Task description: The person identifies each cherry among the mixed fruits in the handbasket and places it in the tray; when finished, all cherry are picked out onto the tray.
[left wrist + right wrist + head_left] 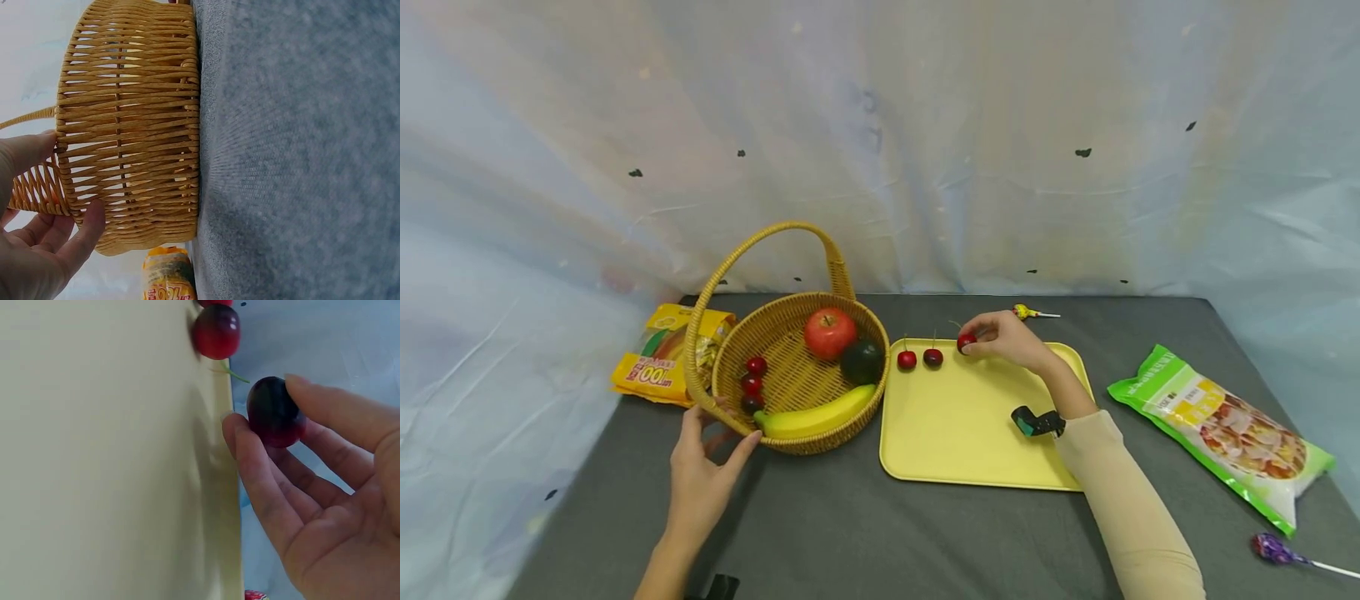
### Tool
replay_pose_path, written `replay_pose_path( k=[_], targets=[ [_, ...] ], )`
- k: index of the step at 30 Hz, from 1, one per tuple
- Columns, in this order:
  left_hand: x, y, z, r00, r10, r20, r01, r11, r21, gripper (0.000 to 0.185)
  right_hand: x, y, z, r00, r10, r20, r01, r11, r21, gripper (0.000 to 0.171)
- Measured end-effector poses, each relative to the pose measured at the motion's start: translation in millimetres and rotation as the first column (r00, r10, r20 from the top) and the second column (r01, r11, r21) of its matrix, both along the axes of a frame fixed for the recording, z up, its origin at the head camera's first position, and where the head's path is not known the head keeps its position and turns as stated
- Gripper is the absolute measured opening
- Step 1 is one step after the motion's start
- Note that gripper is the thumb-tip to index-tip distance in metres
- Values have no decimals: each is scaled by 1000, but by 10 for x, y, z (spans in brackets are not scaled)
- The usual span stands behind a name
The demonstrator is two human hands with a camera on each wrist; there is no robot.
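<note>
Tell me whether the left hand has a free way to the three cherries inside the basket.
Probably yes. The left hand grips the wicker basket at its near rim, the cherries lie just inside that rim, uncovered, and only the banana lies beside them, not over them.

The woven basket (pixel 790 379) is golden tan, and in it lie a red apple (pixel 830 332), a yellow banana (pixel 820 413) and dark red cherries (pixel 752 383). The tray (pixel 970 425) is pale yellow and the table (pixel 865 525) is dark grey. One bag (pixel 1221 429) is bright green, the other bag (pixel 662 362) yellow.
</note>
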State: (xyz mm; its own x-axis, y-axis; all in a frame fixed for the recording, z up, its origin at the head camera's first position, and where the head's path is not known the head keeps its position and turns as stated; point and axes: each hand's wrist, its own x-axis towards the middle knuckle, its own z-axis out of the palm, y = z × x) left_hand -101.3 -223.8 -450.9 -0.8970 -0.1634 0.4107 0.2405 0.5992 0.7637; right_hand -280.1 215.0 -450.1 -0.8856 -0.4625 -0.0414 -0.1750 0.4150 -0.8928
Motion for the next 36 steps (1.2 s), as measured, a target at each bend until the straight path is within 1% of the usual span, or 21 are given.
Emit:
replay_pose_path(
  k=[4, 7, 13, 21, 28, 36],
  targets=[
    [3, 2, -3, 1000, 9, 6, -9, 1000, -1, 63, 56, 9, -30, 1000, -6, -17, 6, 1000, 25, 28],
    [2, 2, -7, 1000, 10, 7, -10, 1000, -1, 62, 61, 0, -71, 1000, -3, -31, 5, 999, 45, 26],
    [0, 6, -7, 1000, 4, 2, -4, 1000, 1, 63, 59, -7, -129, 999, -4, -49, 6, 999, 46, 24],
    [-1, 3, -6, 1000, 12, -2, -12, 1000, -11, 64, 89, -47, -117, 998, 14, -64, -9, 997, 75, 27],
    [-1, 8, 3, 1000, 14, 6, -14, 1000, 0, 65, 98, -67, -121, 996, 16, -90, -6, 994, 105, 26],
    [-1, 8, 2, 1000, 9, 1, -9, 1000, 4, 64, 114, -47, -102, 996, -11, -93, 23, 992, 126, 27]
  ],
)
